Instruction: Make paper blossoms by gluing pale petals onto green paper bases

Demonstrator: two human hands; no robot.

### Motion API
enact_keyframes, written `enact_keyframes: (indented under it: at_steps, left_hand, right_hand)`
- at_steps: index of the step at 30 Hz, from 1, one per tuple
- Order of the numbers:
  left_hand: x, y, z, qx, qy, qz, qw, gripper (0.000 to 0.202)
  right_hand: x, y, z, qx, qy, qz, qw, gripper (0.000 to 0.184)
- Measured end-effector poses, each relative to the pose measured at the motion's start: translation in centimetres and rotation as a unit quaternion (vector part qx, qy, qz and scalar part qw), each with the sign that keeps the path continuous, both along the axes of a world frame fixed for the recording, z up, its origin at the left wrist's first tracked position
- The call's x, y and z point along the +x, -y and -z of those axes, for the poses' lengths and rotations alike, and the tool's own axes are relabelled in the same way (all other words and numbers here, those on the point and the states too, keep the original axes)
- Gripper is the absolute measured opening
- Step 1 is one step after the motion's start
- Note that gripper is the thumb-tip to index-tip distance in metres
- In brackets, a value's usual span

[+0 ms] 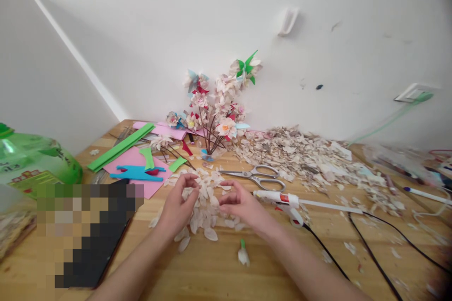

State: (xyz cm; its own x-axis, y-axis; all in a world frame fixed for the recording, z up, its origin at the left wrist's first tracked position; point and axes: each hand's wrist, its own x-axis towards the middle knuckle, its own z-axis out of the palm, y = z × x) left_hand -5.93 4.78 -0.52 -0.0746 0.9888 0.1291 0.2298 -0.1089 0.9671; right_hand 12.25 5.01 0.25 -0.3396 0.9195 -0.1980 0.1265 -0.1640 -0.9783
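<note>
A loose pile of pale, dried-looking petals [208, 216] lies on the wooden table in front of me. At its left side is my left hand [181, 202], fingers curved and thumb apart from them. My right hand [242, 203] faces it from the other side, fingers bent and spread. Both hands are at the petals, and neither visibly grips one. Nearer to me lies a small petal bud with a green tip [243, 253]. Just beyond my right hand are metal scissors [259, 176] and a white glue gun [282, 200] with a black cord.
Behind the pile stands a bunch of handmade flowers [226, 127] on thin stems. Crumpled petals [293, 155] cover the table's back right. Pink paper [151, 190], a green strip [122, 146] and blue paper [137, 174] lie left, near a green bottle [45, 155] and a partly blurred dark device [109, 230].
</note>
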Motion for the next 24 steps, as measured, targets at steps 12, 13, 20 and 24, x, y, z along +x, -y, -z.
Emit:
enact_keyframes:
  at_steps: [12, 13, 20, 24]
  left_hand:
    - [-0.5, -0.5, -0.8, -0.055, 0.047, 0.037, 0.997, 0.022]
    - [-1.0, -0.6, -0.9, -0.043, 0.022, 0.048, 0.998, 0.022]
    - [-3.5, 0.7, -2.4, -0.031, -0.280, 0.271, 0.920, 0.038]
    - [-2.9, 0.9, -2.1, -0.053, -0.337, 0.271, 0.900, 0.039]
  right_hand:
    - [1.0, 0.3, 0.6, 0.152, 0.144, 0.066, 0.976, 0.047]
    - [0.9, 0.4, 0.5, 0.203, 0.195, 0.054, 0.958, 0.049]
    - [-0.6, 2.1, -0.9, 0.294, 0.318, -0.231, 0.871, 0.071]
    - [-0.9, 1.2, 0.1, 0.332, 0.366, -0.209, 0.844, 0.045]
